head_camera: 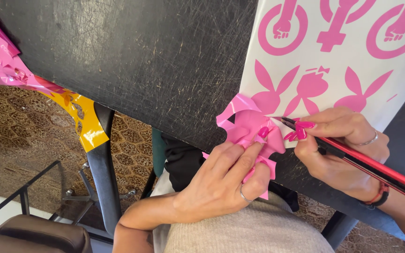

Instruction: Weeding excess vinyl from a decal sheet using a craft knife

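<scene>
Scratched black worktop, white sheet of pink decals; left hand fingers pinching peeled pink vinyl; right hand fingers clamped on red weeding tool

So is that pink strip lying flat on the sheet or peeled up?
Peeled up. The pink strip is crumpled and lifted off the white sheet, bunched under the left hand near the right hand's tool.

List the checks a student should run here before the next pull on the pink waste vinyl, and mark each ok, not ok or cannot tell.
1. Left hand grips the peeled pink vinyl: ok.
2. Right hand holds the red weeding tool firmly: ok.
3. Tool tip sits at the peel edge: ok.
4. White backing sheet lies flat on the black table: ok.
5. Rabbit shapes stay stuck down: cannot tell.
6. Scrap pile kept away from the sheet: ok.
</scene>
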